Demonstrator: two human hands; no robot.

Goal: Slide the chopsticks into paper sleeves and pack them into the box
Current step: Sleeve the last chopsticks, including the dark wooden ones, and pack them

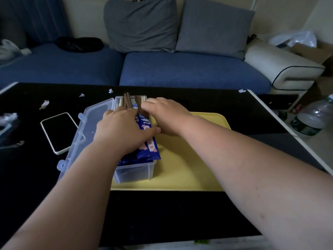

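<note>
Scene: a black table point(162, 213) before a blue sofa point(189, 71), two bare forearms reaching in from the lower edge of the frame.
Box: a clear plastic box point(134, 171) stood at centre frame on the left end of a yellow tray point(189, 168), its hinged lid point(84, 127) thrown open to the left.
Sleeves: blue printed paper sleeves point(151, 147) lay stacked in the box, their long axis running from lower centre up toward the top of the frame, near ends overhanging the box's front rim.
Chopsticks: brown chopsticks point(127, 101) stuck out of the sleeves' far ends — pointing up-frame, toward the sofa.
Left hand: the left hand point(122, 130) lay flat on the stack, fingers straight, thumb spread to the right.
Right hand: the right hand point(167, 116) arched over the stack's right edge, fingertips at the brown ends — whether it pinched one could not be told.
Left of frame: a white-edged phone point(59, 132) lay face up beside the lid.
</note>
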